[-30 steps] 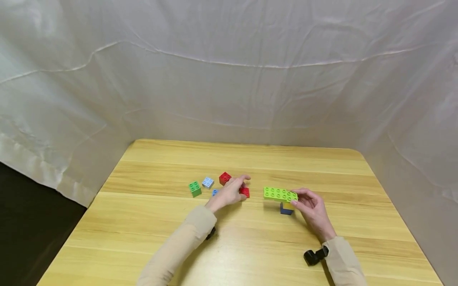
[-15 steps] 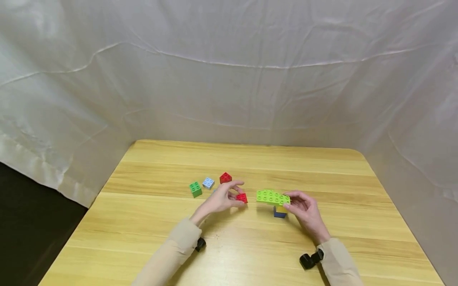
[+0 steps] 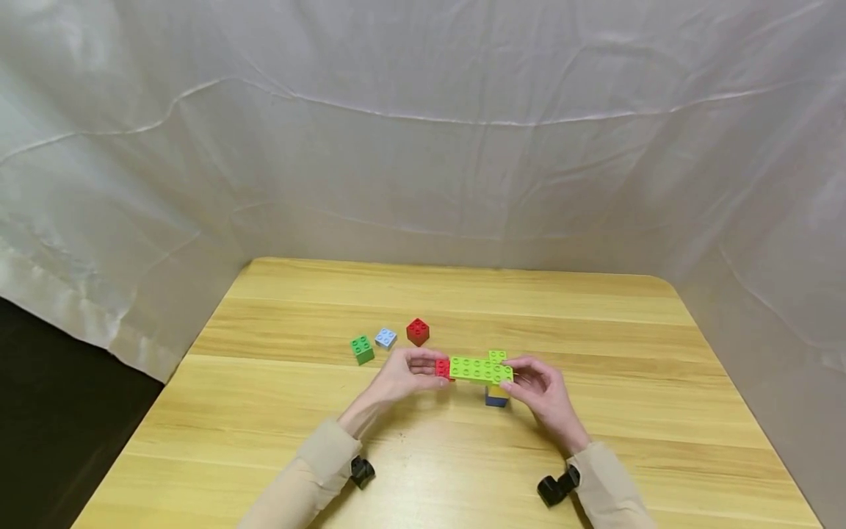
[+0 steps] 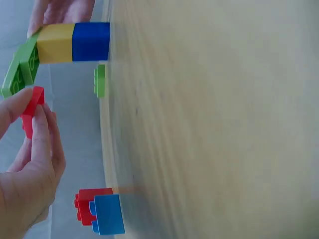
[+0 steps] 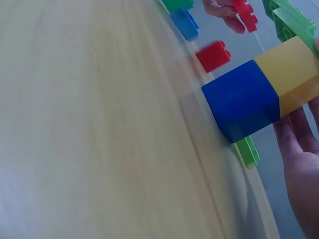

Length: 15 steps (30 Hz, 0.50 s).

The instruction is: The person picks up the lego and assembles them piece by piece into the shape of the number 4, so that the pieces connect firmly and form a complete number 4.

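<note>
My left hand [image 3: 403, 376] pinches a thin red brick [image 3: 442, 368] between thumb and fingers, right at the left end of a long lime-green brick [image 3: 472, 369]. In the left wrist view the red brick [image 4: 33, 110] is tilted just beside the green one. My right hand [image 3: 547, 402] grips the long brick's right end. Under that end are a yellow brick [image 5: 289, 72] and, below it, a dark blue brick [image 5: 244, 102], whose bottom is right at the tabletop. A smaller lime-green brick [image 3: 498, 355] lies behind the long one.
On the wooden table [image 3: 277, 411], loose bricks lie beyond my left hand: green [image 3: 362, 350], light blue [image 3: 386, 338] and red [image 3: 418, 332]. A pale cloth [image 3: 423, 184] hangs round the back and sides.
My left hand has taken up the thin red brick and drawn it toward me to the long brick's end. My right hand has moved left with the green, yellow and blue stack.
</note>
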Each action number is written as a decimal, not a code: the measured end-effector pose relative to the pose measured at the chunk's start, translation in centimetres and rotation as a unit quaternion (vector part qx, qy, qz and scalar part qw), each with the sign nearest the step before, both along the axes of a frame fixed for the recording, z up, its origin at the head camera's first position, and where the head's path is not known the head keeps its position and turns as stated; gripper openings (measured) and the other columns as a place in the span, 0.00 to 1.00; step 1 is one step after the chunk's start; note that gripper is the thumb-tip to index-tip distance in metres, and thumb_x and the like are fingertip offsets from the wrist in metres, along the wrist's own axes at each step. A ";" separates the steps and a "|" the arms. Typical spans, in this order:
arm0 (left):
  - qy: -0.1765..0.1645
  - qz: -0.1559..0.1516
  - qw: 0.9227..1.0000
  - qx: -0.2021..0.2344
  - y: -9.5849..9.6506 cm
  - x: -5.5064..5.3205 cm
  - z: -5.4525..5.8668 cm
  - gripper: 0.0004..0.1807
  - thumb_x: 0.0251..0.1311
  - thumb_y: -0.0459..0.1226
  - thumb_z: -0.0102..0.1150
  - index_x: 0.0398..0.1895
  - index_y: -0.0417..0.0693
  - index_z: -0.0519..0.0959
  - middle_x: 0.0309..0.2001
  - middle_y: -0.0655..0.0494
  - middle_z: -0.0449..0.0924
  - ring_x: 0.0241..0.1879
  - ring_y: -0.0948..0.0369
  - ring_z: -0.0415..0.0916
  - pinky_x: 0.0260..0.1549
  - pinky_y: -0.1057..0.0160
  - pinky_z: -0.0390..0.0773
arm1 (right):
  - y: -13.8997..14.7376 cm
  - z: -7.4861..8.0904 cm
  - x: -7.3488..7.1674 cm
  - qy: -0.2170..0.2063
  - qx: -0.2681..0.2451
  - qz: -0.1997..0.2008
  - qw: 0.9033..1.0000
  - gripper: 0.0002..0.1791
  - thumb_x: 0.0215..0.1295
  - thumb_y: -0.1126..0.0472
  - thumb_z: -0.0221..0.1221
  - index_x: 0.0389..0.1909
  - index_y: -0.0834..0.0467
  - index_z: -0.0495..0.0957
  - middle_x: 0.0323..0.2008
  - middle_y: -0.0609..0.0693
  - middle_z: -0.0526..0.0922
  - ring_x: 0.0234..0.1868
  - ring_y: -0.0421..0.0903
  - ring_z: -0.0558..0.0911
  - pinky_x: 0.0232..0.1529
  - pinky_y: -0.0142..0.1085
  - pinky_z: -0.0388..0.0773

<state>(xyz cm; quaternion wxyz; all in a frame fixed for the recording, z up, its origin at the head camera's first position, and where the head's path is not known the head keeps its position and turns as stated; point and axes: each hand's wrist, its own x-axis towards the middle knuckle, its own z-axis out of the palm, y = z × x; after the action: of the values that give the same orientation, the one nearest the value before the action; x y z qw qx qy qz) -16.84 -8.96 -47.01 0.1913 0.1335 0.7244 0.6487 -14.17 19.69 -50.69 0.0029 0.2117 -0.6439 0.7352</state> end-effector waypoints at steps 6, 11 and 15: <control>-0.033 -0.014 0.999 0.032 0.2 0.5 0.1 0.27 0.55 0.26 0.69 0.60 0.31 0.76 0.53 0.36 0.84 0.48 0.58 0.85 0.54 0.61 0.84 | -0.7 0.0 0.0 0.001 -0.004 0.003 1.000 0.19 0.60 0.78 0.62 0.52 0.76 0.74 0.53 0.47 0.82 0.55 0.38 0.83 0.58 0.30 0.81; -0.042 -0.012 0.998 0.053 0.2 0.7 0.0 0.28 0.54 0.23 0.68 0.60 0.28 0.75 0.49 0.37 0.86 0.44 0.63 0.86 0.52 0.64 0.85 | -1.2 -0.1 0.0 0.008 -0.010 0.011 1.000 0.19 0.59 0.80 0.61 0.52 0.78 0.73 0.52 0.48 0.82 0.53 0.38 0.84 0.58 0.30 0.82; -0.041 -0.019 0.998 0.054 0.1 0.8 0.0 0.28 0.55 0.24 0.69 0.61 0.28 0.74 0.51 0.35 0.85 0.45 0.61 0.87 0.52 0.62 0.85 | -1.4 0.0 0.1 0.009 -0.006 0.012 1.000 0.18 0.60 0.80 0.61 0.52 0.79 0.73 0.52 0.45 0.82 0.53 0.37 0.83 0.58 0.29 0.82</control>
<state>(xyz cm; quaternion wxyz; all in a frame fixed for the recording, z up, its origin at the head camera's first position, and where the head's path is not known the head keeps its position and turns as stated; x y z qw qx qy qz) -16.05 -8.83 -47.01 0.2251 0.1307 0.6773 0.6881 -14.08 18.28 -50.64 0.0010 0.2261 -0.6366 0.7373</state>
